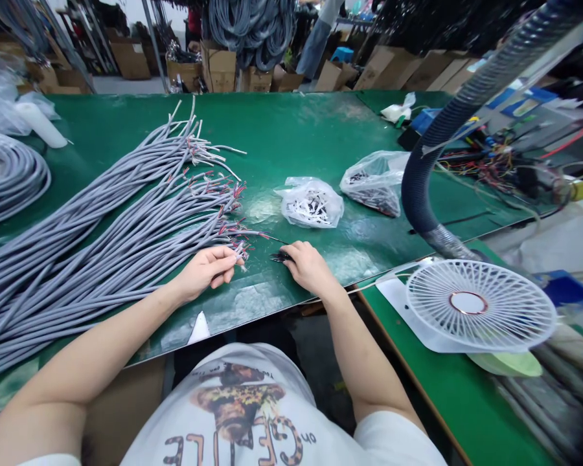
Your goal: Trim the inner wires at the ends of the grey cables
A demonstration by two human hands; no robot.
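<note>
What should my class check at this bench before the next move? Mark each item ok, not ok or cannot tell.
1. Left grip closed on a cable end: ok.
2. Right grip closed around the black hand tool: ok.
3. Black hand tool apart from the cable end: ok, a gap shows between them.
4. Tips of the black hand tool open or shut: cannot tell, too small.
5. Ends of the gray cables lined up evenly: not ok, they are staggered and splayed.
6. White fan away from both hands: ok, it sits off to the right.
</note>
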